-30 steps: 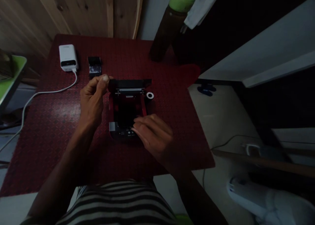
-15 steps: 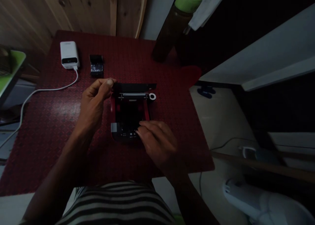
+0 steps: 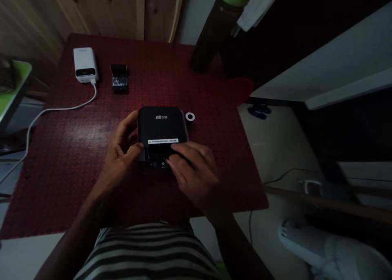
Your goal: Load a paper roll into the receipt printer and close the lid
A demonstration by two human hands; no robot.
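A small black-lidded label printer (image 3: 162,127) with red sides lies on the table in front of me, its lid down. A white warning sticker runs along the lid's front edge, and small buttons show on the front panel. My left hand (image 3: 124,149) wraps the printer's left side, thumb on the front left corner of the lid. At the front right, my right hand (image 3: 196,172) pinches the edge of a black strip (image 3: 157,151) that shows below the lid. Its fingertips partly cover the strip and the buttons.
A white ring-shaped roll (image 3: 190,117) sits just right of the printer. Farther back are a black roll with silvery print (image 3: 119,80) and a white power bank (image 3: 85,65) with a cable (image 3: 67,108). A tall bottle (image 3: 212,35) stands at the table's (image 3: 220,121) back right.
The printer's lid has swung down from upright and now covers the inside. My left hand has moved from the lid's upper edge down to the printer's left side. My right hand keeps its pinch.
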